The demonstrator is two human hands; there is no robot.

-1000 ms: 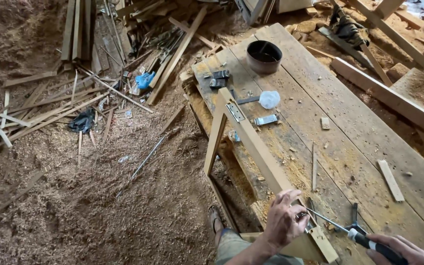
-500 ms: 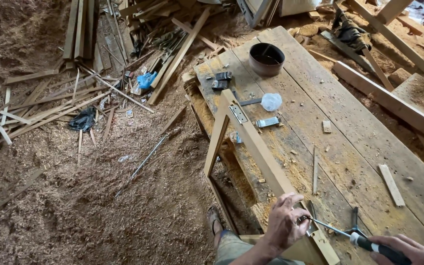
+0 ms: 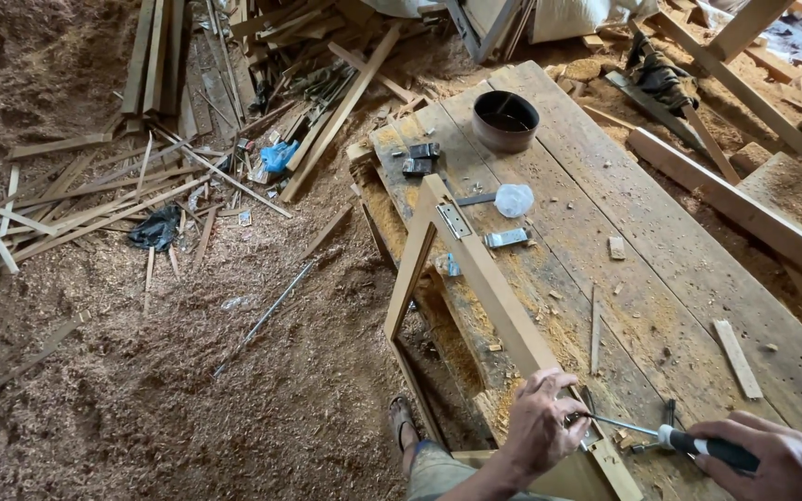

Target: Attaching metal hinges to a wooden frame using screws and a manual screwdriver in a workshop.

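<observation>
The screwdriver (image 3: 675,438) is low in the picture, lying almost flat over the near end of the workbench (image 3: 698,278). The right hand (image 3: 777,459) is closed tight around its dark handle with the white band. The thin metal shaft points left, and its tip meets the wooden frame (image 3: 489,288) right where the left hand (image 3: 540,427) is. The left hand's fingers are curled on the frame rail and pinch in around the tip (what is under them is hidden, so I cannot tell if there is a screw).

The frame is made of pale wood. One long rail lies along the bench edge, and the rest hangs off the side over the sawdust floor (image 3: 141,390). A silver hinge (image 3: 454,220) is fixed near its far corner.

To do this well, I think the tip should stay straight in line and pushed firmly, and the left hand should keep the rail from sliding. If the tip tilts, it could slip onto the fingers.

Farther up the bench are a loose metal hinge plate (image 3: 506,238), a small clear plastic bag (image 3: 514,199), and a dark round pot (image 3: 505,121). A short wooden strip (image 3: 737,359) lies off to the right. A foot in a sandal (image 3: 403,429) stands on the sawdust. Beyond it is a big heap of wood scraps (image 3: 187,121).
</observation>
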